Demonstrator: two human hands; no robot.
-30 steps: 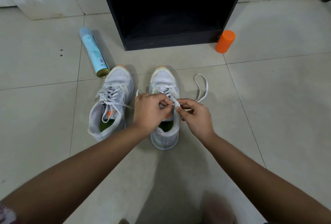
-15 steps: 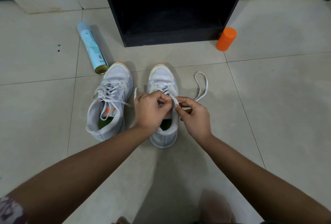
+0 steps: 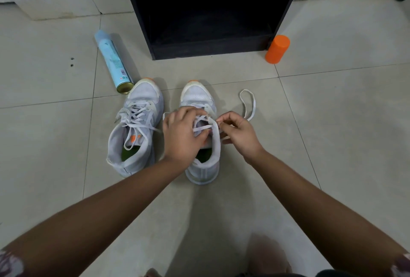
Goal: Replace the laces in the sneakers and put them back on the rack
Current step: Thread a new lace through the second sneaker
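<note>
Left hand (image 3: 182, 134): half a second earlier it is met with the other hand over the middle of the shoe. Now it is spread across the tongue of the right sneaker (image 3: 199, 99), with the fingers curled down onto the crossed lacing so that the shoe is held steady.
Right hand (image 3: 238, 134): it is drawn off to the right edge of the same shoe. The lace (image 3: 248, 103) is pinched between thumb and fingertips beside the upper eyelets, and the other fingers are curled in.
Meaning for the task: the parting of the hands is judged to be a crossing being pulled snug. The second shoe is taken as nearly threaded, with tying and shelving still to be done.
Spray can (image 3: 113, 61): one is counted, laid on its side at the far left, its metal end just beside the toe of the left sneaker (image 3: 137, 134).
Sneakers: two are counted, side by side on the tiles in front of the rack (image 3: 210, 51), toes pointed towards it. The left one is already threaded and loosely laced, and is touched by no hand.
Hands: two are counted, both on the right sneaker.
Rack: one is counted, black and open-fronted, at the far centre.
Loose lace tail: one is counted, looped on the floor to the right of the shoe and led back to the right hand.
Orange cylinder (image 3: 277, 49): one is counted, upright, just beside the rack's right corner.
</note>
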